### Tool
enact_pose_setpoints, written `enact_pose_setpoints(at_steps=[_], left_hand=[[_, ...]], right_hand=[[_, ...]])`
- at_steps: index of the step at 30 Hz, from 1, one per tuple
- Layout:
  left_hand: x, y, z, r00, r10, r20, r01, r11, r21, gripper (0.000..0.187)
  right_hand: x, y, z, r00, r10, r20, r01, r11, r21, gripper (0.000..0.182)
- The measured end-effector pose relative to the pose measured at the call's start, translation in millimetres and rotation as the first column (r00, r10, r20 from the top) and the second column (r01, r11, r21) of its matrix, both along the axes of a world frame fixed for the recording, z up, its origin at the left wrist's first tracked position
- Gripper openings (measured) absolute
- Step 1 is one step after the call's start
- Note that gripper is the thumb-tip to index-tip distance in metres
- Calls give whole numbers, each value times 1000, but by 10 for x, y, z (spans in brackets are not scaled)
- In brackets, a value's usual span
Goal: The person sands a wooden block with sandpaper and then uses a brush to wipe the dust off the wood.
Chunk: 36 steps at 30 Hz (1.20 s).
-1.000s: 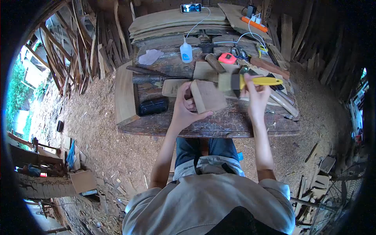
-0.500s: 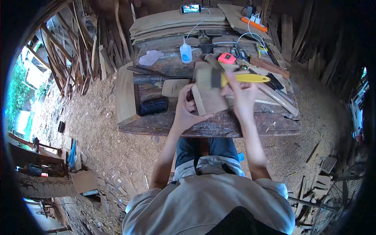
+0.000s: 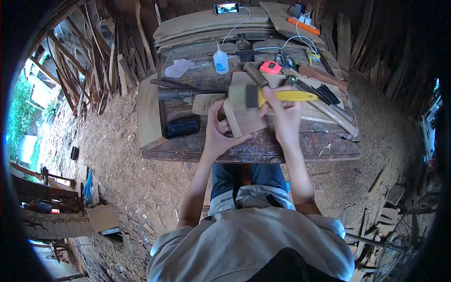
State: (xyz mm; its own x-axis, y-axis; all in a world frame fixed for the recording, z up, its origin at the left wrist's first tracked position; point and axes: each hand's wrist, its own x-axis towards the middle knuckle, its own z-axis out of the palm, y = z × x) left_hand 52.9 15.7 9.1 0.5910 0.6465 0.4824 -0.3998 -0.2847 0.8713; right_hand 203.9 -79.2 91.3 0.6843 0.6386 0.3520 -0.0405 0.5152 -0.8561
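Note:
My left hand (image 3: 220, 131) is closed round the left side of a wooden block (image 3: 248, 121), its thumb along the near edge. In my right hand (image 3: 283, 110) is the yellow handle of a wide brush (image 3: 289, 96). The brush's pale bristles lie over the block's far part, which they hide, and are slightly blurred. Left of the block lies a rounded wooden piece (image 3: 206, 104), close to my left fingers. Behind the brush lies a tool with a thick wooden handle (image 3: 256, 74).
The wooden bench (image 3: 197, 152) also holds a glue bottle (image 3: 221, 61), a red tape measure (image 3: 270, 67), a black case (image 3: 183, 127), a curved board (image 3: 149, 113), chisels and a hammer handle on the right. A phone (image 3: 227, 8) stands at the back.
The brush and my right hand have moved a little to the left across the block. My left hand keeps its hold on the block. The whole view has shifted slightly.

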Motion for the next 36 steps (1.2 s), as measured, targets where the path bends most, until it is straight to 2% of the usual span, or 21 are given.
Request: enact_pose_setpoints(at_steps=[1,3,5,9,11,12,13,15,16,19,21,22,24,27,29,31,33,34,36], left_hand=[[-12,2,-5,1000,8,6,-8,999,32,114],[-54,30,-12,999,30,16,-31,997,66,114],[-90,66,-29,997,74,31,-75,997,32,112],[-46,98,-52,996,65,67,-62,997,-49,112],[-15,80,-14,996,80,32,-80,997,9,112],[-2,67,-29,997,72,27,-72,997,6,112],[1,54,-46,997,72,29,-72,997,12,112],[-19,39,-61,997,75,28,-76,997,18,112],[-36,37,-54,996,84,30,-85,996,20,112],[-88,70,-45,989,127,69,-131,990,44,112],[-107,65,-14,996,72,59,-66,994,-91,115],[-94,81,-31,996,69,61,-63,994,-94,115],[-27,134,-58,995,56,77,-58,998,15,114],[-8,68,-36,998,48,41,-47,999,-4,113],[-39,29,1,998,62,20,-63,998,32,110],[-74,24,17,995,95,11,-95,993,72,107],[-94,35,26,997,48,52,-46,998,-52,107],[-100,28,40,997,47,60,-41,995,-94,107],[-85,17,56,997,58,58,-51,992,-119,107]], right_hand=[[-7,74,-91,997,79,6,-79,997,16,19],[74,103,-240,995,97,18,-97,995,1,16],[322,25,-351,987,-119,109,134,981,-143,14],[526,-157,-323,976,-207,65,214,970,-118,15],[210,-190,-62,982,-187,33,189,979,-77,16],[64,-175,-30,990,-135,35,138,984,-112,18],[-42,-89,-77,986,-134,103,145,984,-108,15],[-222,25,-94,999,48,13,-47,998,-46,15],[-201,28,-113,999,53,13,-52,998,-46,15],[119,-29,-272,992,-92,90,103,986,-132,13],[429,-78,-354,977,-169,127,183,977,-106,11],[456,-98,-371,977,-171,130,185,977,-108,11],[508,-186,-313,966,-252,53,256,963,-88,11],[8,-187,-18,993,-115,11,115,991,-67,12],[-163,-67,-95,997,73,18,-72,997,-31,15],[-134,-14,-207,993,113,16,-112,992,-57,17],[98,-81,-309,999,-45,-6,43,981,-189,17],[283,-109,-410,995,-88,37,94,971,-220,18],[458,-175,-424,986,-160,42,164,975,-152,17]])
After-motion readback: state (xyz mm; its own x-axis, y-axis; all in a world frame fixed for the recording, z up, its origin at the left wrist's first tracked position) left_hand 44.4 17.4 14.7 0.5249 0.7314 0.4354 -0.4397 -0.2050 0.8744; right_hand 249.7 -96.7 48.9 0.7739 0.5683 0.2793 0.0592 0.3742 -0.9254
